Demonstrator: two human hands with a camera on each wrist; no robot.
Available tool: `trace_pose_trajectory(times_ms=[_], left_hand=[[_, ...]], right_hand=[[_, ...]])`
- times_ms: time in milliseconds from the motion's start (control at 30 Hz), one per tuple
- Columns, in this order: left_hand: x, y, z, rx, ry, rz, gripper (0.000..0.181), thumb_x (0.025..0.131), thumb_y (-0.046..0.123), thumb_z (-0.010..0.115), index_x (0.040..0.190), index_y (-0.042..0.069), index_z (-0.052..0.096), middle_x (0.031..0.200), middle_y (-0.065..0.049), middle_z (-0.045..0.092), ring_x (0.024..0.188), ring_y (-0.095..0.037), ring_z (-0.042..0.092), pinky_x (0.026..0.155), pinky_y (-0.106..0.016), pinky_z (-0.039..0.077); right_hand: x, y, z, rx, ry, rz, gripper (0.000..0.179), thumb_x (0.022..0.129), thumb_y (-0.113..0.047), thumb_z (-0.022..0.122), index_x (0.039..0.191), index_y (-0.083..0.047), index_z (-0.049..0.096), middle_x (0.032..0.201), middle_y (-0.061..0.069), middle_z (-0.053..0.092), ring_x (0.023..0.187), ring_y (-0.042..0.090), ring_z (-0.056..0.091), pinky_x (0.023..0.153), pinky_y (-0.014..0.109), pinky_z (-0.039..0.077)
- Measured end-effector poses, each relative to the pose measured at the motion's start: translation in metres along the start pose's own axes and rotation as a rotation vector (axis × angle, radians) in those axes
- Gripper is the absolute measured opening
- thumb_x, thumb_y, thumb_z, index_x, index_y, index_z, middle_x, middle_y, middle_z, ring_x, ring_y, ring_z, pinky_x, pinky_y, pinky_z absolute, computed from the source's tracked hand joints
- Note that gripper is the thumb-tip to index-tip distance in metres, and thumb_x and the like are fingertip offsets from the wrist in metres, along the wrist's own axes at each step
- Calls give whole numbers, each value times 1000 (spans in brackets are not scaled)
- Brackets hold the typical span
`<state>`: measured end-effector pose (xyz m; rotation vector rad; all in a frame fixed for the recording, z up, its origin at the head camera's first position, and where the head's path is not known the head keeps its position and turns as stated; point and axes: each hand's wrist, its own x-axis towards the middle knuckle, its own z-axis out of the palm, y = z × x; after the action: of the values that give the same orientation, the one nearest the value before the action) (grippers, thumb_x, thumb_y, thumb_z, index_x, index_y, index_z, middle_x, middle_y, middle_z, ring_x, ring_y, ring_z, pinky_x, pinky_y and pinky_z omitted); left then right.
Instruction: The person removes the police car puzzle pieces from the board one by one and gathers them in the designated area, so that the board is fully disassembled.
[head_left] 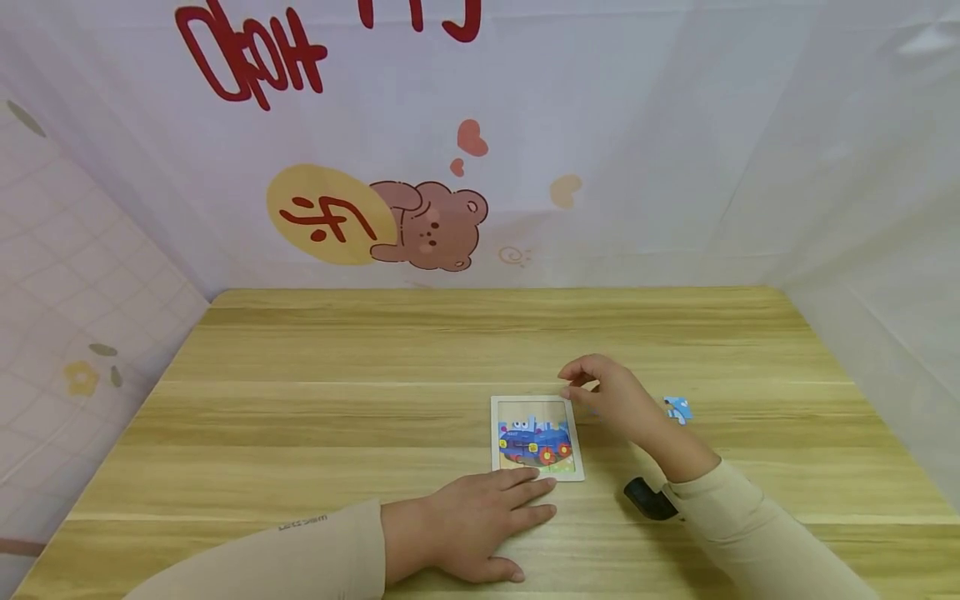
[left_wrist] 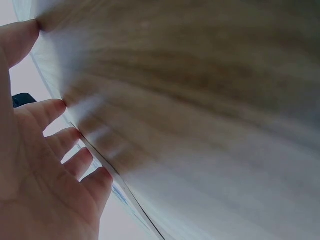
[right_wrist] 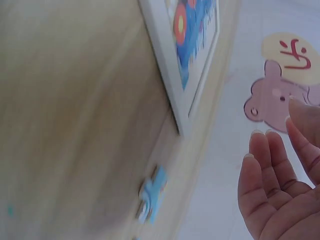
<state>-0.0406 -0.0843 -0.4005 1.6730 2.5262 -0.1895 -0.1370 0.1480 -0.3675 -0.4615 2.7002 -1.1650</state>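
A wooden jigsaw puzzle with a white frame point(head_left: 495, 433) lies on the table, its lower part filled by a blue cartoon vehicle picture point(head_left: 532, 443); bare tray shows in the upper part. My left hand point(head_left: 487, 517) rests flat with fingers spread, fingertips at the frame's lower edge. Over the frame's upper right corner hovers my right hand point(head_left: 611, 398), fingers loosely bent and thumb apart from them, with nothing visible between. Below that hand in the right wrist view lies a light blue puzzle piece point(right_wrist: 152, 194). Another blue piece point(head_left: 678, 408) sits to its right in the head view.
The wood-grain table point(head_left: 337, 358) extends around the puzzle. A white printed curtain point(head_left: 637, 125) with a bear and red lettering stands behind it, and more cloth hangs at both sides. A black device point(head_left: 649, 498) is at the right wrist.
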Motion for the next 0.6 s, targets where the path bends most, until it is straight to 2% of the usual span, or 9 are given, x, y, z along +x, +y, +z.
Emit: trace_pose_trajectory(times_ms=[600], left_hand=[[0, 1, -2, 10, 28, 11, 69, 95, 62, 40, 150, 20, 38, 156, -4, 30, 143, -20, 29, 113, -27, 28]], right_hand=[[6, -25, 36, 9, -120, -62, 16, 90, -10, 67, 105, -7, 66, 109, 5, 62, 98, 20, 60, 83, 39, 51]])
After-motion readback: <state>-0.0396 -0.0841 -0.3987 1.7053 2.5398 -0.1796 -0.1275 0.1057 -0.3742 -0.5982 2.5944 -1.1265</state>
